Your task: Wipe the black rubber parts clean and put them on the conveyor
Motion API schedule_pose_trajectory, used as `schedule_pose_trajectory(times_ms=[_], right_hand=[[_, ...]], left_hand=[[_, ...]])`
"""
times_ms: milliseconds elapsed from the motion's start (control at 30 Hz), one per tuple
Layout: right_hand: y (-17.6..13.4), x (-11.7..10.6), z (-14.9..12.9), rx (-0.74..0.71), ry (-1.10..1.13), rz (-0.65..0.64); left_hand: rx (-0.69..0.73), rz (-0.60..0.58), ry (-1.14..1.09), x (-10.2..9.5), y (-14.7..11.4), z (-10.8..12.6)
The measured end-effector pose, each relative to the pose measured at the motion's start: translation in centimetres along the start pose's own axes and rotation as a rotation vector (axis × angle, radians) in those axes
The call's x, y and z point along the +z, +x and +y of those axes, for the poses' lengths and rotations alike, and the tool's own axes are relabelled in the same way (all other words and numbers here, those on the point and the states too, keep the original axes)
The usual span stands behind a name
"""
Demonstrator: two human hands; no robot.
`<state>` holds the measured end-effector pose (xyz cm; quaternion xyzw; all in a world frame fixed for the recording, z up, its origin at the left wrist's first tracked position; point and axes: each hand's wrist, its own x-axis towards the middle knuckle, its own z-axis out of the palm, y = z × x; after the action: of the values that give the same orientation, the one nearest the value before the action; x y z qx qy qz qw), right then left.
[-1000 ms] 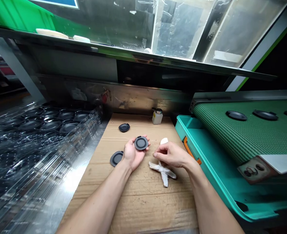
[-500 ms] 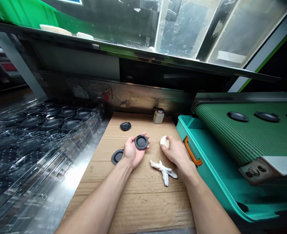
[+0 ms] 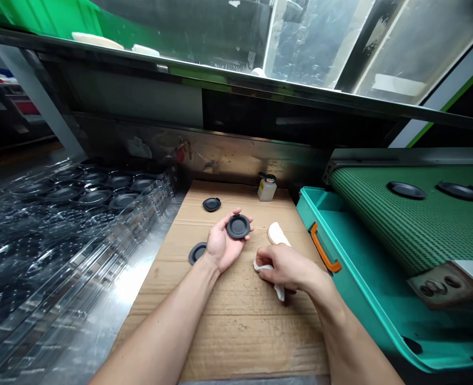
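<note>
My left hand (image 3: 224, 243), palm up, holds a black round plastic part (image 3: 238, 226) with a small tab on its rim. My right hand (image 3: 287, 267) pinches a crumpled white cloth (image 3: 262, 266) against the cardboard; some of the cloth is hidden under the hand. Just beyond my right knuckles lies a white round pad (image 3: 277, 232), partly covered. Two more black parts rest on the board: one (image 3: 211, 204) farther back, the other (image 3: 196, 252) beside my left wrist.
A cardboard sheet (image 3: 244, 342) covers the worktop. Behind stands a small pump bottle (image 3: 267, 188). Clear trays (image 3: 71, 256) of black parts are stacked at left. At right are a teal bin (image 3: 360, 299) with an orange handle and a green conveyor (image 3: 373, 214) carrying black parts.
My right hand has let go of the white pad, moved nearer to me and taken hold of the white cloth. My left hand still holds the black part.
</note>
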<state>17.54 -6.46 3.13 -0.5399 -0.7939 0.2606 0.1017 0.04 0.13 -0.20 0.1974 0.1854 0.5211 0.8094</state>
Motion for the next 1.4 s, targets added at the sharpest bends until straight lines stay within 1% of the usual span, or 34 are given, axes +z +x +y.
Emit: schedule_pose_trajectory(times_ms=[67, 100, 200, 233, 300, 400, 467, 533, 600, 667, 733, 800, 867, 900, 967, 1033, 1067, 1133, 1200, 1233, 1300, 1333, 1367, 1400], right_hand=[[0.2, -0.2, -0.4, -0.062, 0.057, 0.106], [0.3, -0.2, -0.6, -0.096, 0.094, 0.187], [1.2, 0.1, -1.3, -0.127, 0.146, 0.495], [1.6, 0.4, -1.5, -0.122, 0.137, 0.568], [2.4, 1.5, -1.8, -0.121, 0.089, 0.633], [3.5, 3.0, -2.0, -0.118, -0.023, 0.646], [3.9, 3.5, -2.1, -0.114, -0.091, 0.643], [4.0, 3.4, -2.1, -0.140, -0.142, 0.595], [3.7, 3.1, -2.0, -0.173, -0.185, 0.516], [3.4, 2.8, -1.8, -0.170, -0.222, 0.456], [3.3, 2.6, -1.6, -0.132, -0.248, 0.464], [3.6, 2.7, -1.6, -0.103, -0.244, 0.533], [3.9, 2.7, -1.6, -0.125, -0.203, 0.574], [4.0, 2.7, -1.5, -0.152, -0.181, 0.557], [4.0, 2.5, -1.4, -0.197, -0.162, 0.465], [3.7, 2.2, -1.2, -0.178, -0.182, 0.395], [3.6, 2.0, -1.1, -0.140, -0.198, 0.403], [3.5, 1.8, -0.9, -0.073, -0.214, 0.473], [3.6, 1.8, -1.0, -0.094, -0.211, 0.508], [3.6, 1.8, -1.1, -0.134, -0.211, 0.482], [3.6, 1.8, -1.3, -0.180, -0.232, 0.379], [3.5, 1.8, -1.4, -0.152, -0.255, 0.347], [3.4, 1.8, -1.5, -0.095, -0.279, 0.352], [3.4, 1.8, -1.6, -0.032, -0.299, 0.392]], left_hand=[[-0.003, -0.014, 0.009, -0.1, 0.1, -0.1], [-0.008, -0.020, 0.011, -0.1, 0.2, -0.1], [-0.034, -0.039, 0.005, 0.0, 0.2, -0.5], [-0.050, -0.045, 0.000, 0.2, 0.2, -0.7], [-0.073, -0.040, -0.001, 0.5, 0.0, -1.2], [-0.093, -0.012, 0.044, 0.8, -0.2, -2.0], [-0.091, 0.001, 0.083, 0.8, -0.2, -2.3], [-0.079, 0.021, 0.107, 0.6, -0.2, -2.4], [-0.069, 0.045, 0.118, 0.5, -0.2, -2.4], [-0.063, 0.043, 0.121, 0.4, -0.1, -2.4], [-0.053, 0.027, 0.118, 0.5, -0.1, -2.5], [-0.048, 0.009, 0.115, 0.7, -0.1, -2.7], [-0.044, 0.007, 0.111, 0.7, -0.1, -2.9], [-0.043, 0.019, 0.110, 0.7, -0.1, -2.9], [-0.047, 0.053, 0.112, 0.7, -0.1, -2.9], [-0.060, 0.064, 0.122, 0.7, -0.1, -2.8], [-0.065, 0.051, 0.130, 0.7, -0.1, -2.8], [-0.064, 0.014, 0.137, 0.8, 0.0, -2.9], [-0.057, 0.012, 0.128, 0.9, 0.0, -2.9], [-0.059, 0.023, 0.121, 0.9, 0.0, -2.9], [-0.069, 0.047, 0.115, 0.9, -0.1, -2.9], [-0.075, 0.046, 0.119, 0.9, -0.1, -2.8], [-0.082, 0.038, 0.122, 0.9, -0.1, -2.8], [-0.087, 0.027, 0.121, 0.9, -0.1, -2.9]])
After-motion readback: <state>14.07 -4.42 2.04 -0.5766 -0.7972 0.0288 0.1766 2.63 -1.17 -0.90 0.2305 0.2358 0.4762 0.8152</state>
